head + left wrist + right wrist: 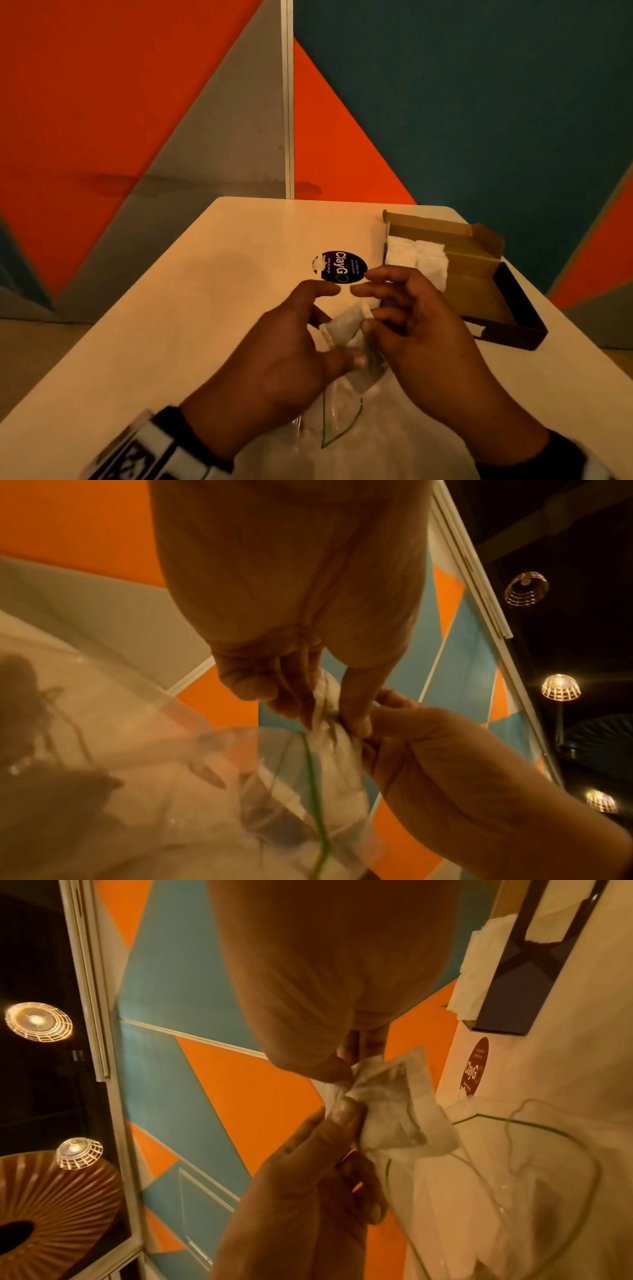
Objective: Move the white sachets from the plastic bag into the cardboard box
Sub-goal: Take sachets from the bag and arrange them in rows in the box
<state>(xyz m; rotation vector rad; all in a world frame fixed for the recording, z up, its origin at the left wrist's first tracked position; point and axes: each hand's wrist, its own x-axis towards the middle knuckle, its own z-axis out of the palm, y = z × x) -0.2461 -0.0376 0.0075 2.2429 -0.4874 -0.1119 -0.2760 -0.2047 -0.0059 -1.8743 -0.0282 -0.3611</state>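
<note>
Over the middle of the table both hands meet on one white sachet (343,325). My left hand (320,329) pinches its near corner between thumb and fingers, and my right hand (369,317) pinches the other side. The right wrist view shows the sachet (387,1104) crumpled, just above the mouth of the clear plastic bag (514,1177). That bag (337,421), with a green line along its rim, lies on the table below the hands. The open cardboard box (479,274) stands to the right, with several white sachets (418,260) stacked inside at its far end.
A round black sticker (339,267) is on the pale table (212,308) just beyond the hands. Orange, grey and teal wall panels rise behind the table's far edge. The box's dark near wall (513,329) is close to my right wrist.
</note>
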